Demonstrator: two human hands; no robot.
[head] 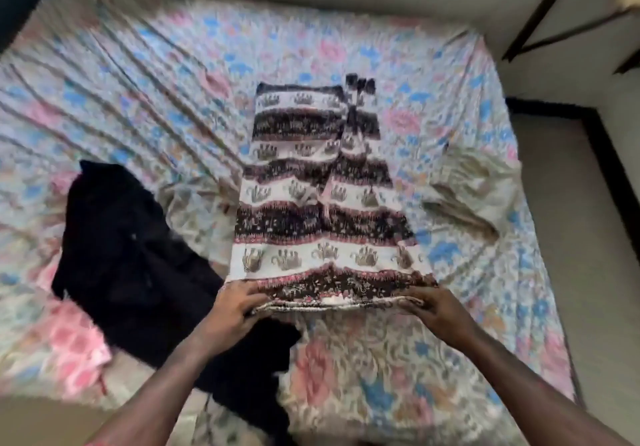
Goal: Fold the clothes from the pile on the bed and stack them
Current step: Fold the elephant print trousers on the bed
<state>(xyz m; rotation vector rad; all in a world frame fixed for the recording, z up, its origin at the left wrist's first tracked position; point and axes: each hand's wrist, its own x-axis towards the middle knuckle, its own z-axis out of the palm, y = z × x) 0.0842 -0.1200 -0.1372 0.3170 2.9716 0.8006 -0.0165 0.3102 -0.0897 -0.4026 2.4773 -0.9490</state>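
Here we have the elephant-print garment [322, 196] spread flat down the middle of the bed [166, 75], its near edge held at both corners. Our left hand [235, 303] grips the left corner with fingers curled over the hem, and our right hand [436, 307] pinches the right corner the same way. Just left of it lies a heap of black clothes [128, 251], overlapping a pink patterned piece [79, 345]. A pale folded cloth [474, 189] sits to the right.
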